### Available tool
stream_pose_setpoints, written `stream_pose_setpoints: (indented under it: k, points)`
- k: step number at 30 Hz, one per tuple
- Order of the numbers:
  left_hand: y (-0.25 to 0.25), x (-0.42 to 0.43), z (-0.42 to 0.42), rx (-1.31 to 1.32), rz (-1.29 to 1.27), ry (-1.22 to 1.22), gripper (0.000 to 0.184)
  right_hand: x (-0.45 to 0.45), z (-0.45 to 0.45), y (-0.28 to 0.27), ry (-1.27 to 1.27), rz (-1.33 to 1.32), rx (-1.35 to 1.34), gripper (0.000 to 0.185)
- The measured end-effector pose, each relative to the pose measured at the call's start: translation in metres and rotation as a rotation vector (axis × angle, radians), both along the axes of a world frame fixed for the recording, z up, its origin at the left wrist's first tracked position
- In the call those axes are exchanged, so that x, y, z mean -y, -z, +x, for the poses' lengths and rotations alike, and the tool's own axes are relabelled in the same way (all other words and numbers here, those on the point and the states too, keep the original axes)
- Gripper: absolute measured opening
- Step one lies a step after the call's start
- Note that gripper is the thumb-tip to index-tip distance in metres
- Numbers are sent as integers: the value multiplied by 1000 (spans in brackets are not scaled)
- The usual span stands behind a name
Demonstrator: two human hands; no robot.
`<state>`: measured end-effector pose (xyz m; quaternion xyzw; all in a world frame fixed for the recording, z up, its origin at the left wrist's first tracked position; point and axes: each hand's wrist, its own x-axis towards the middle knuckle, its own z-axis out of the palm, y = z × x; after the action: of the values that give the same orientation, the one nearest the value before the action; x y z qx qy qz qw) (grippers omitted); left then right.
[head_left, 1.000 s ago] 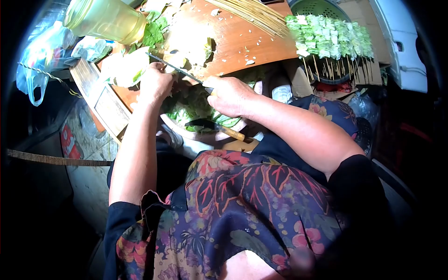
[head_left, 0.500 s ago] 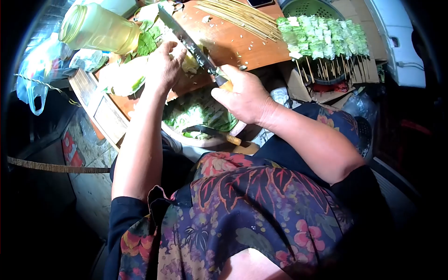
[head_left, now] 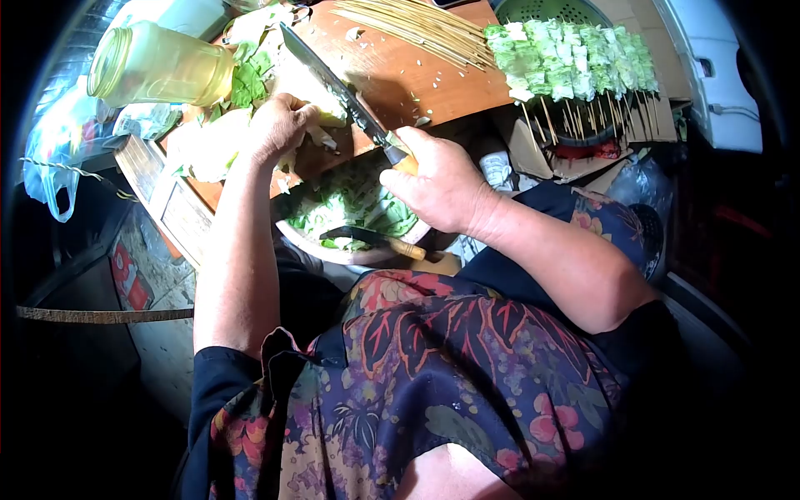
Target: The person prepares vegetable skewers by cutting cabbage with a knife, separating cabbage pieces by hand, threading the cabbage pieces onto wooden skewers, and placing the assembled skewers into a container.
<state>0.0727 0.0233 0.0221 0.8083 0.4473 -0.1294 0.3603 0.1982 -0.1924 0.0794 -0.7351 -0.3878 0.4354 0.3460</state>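
My right hand (head_left: pixel 437 179) is wrapped round the wooden handle of a knife (head_left: pixel 337 93), its long, wet blade slanting up to the left over the board. My left hand (head_left: pixel 282 129) is curled, fingers bent down onto pale cabbage leaves (head_left: pixel 331 115) beside the blade; its fingertips are partly hidden. A larger pale cabbage piece (head_left: pixel 215 148) lies on the orange-brown board (head_left: pixel 450 87), left of that hand. Below the board edge, a pale tub (head_left: pixel 321 250) holds cut leaves, and a second knife with a wooden handle (head_left: pixel 407 248) lies across its rim.
Thin wooden skewers (head_left: pixel 408 33) lie at the back of the board. Skewered leaf pieces (head_left: pixel 575 62) rest over a green colander (head_left: pixel 554 10) at right. At left are a jar of yellowish liquid (head_left: pixel 158 67), green leaves (head_left: pixel 247 83) and a plastic bag (head_left: pixel 62 146).
My left hand has moved left and down, and its fingers have curled further. The knife stays in my right hand, nearly in place. The whole scene has shifted slightly left.
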Motion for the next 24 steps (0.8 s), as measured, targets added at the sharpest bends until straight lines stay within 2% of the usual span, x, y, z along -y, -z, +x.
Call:
stream_pose_setpoints:
  k: [3, 10, 12, 16, 21, 24]
  points:
    - [2, 4, -2, -88, 127, -17, 42, 3, -3, 3, -31, -48, -1, 40]
    - [7, 9, -11, -29, 132, -30, 41, 7, -14, 10, -59, -85, 16, 36]
    - [7, 12, -15, 142, 4, -104, 38, 7, -16, 11, -76, -138, 50, 37]
    - [6, 11, -15, 103, -32, -79, 36, 9, -23, 19, -68, -160, 53, 38]
    - [18, 8, -14, 9, 153, 14, 47, 8, -34, 25, 0, -99, 17, 41]
    - [11, 10, -11, -8, 110, 0, 49, 6, -37, 23, -28, -119, 20, 41]
